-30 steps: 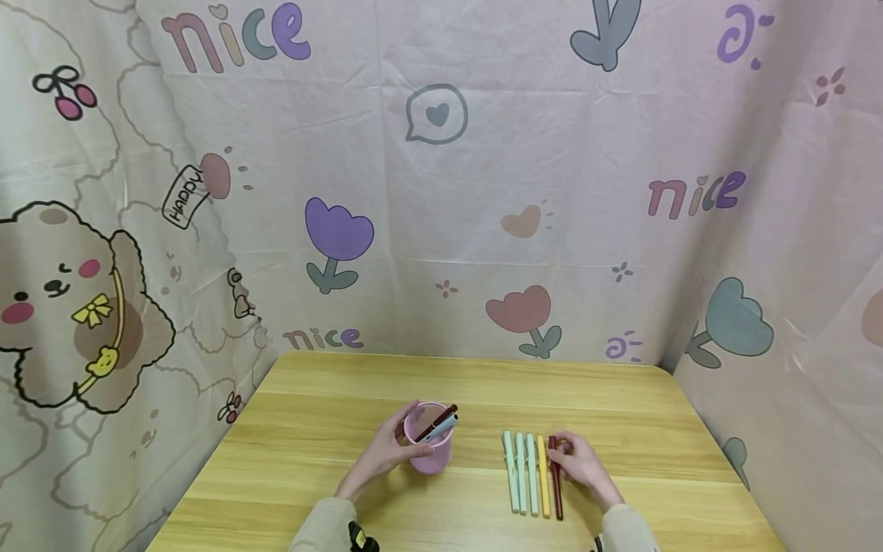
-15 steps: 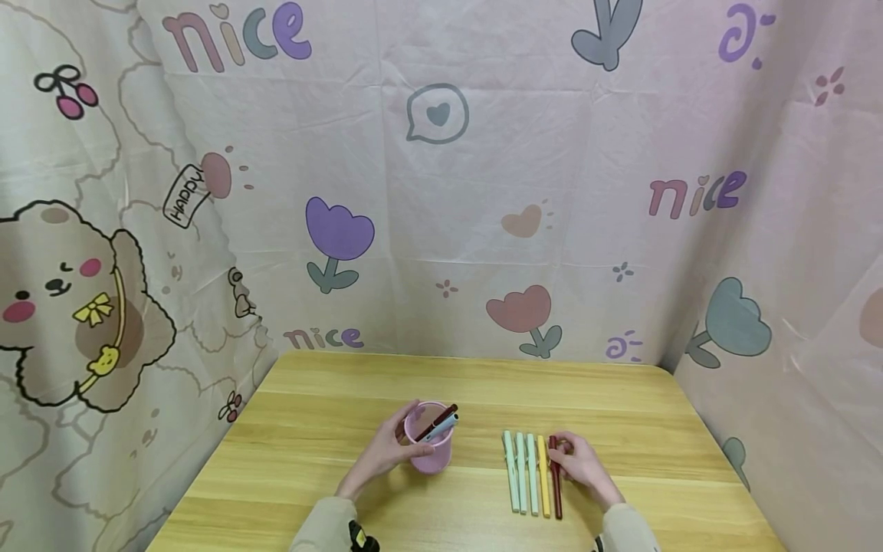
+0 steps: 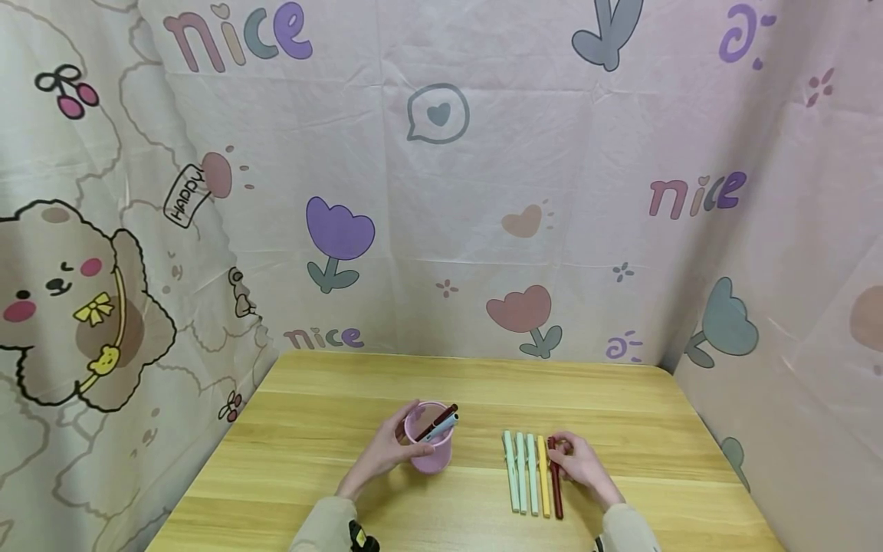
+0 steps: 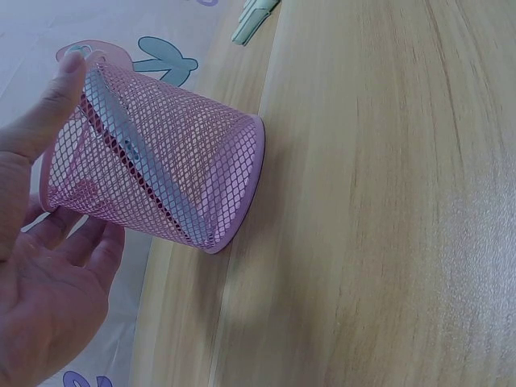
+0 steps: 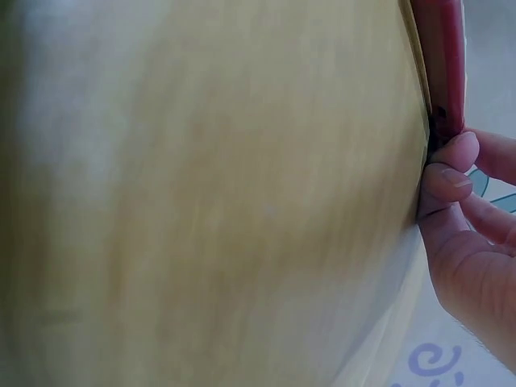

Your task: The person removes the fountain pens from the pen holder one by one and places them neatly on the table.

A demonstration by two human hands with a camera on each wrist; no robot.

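My left hand (image 3: 386, 451) holds a pink mesh pen holder (image 3: 431, 461) by its upper part, thumb and fingers on opposite sides of the rim. Inside it lean a dark red pen (image 3: 447, 412) and a pale blue pen (image 3: 448, 423); both show through the mesh in the left wrist view. To the right, my right hand (image 3: 581, 464) pinches another dark red pen (image 3: 557, 491) near its far end, and this pen lies along the tabletop. In the right wrist view, thumb and fingertips (image 5: 459, 151) meet at the red pen's end.
Left of the held pen lie a yellow pen (image 3: 543, 479) and several pale green pens (image 3: 521, 475), side by side in a row. The wooden table (image 3: 331, 383) has printed cloth (image 3: 441, 207) hanging behind it and at both sides.
Both hands, the pen holder and the pens stay where they were. The hanging cloth on the right has shifted slightly.
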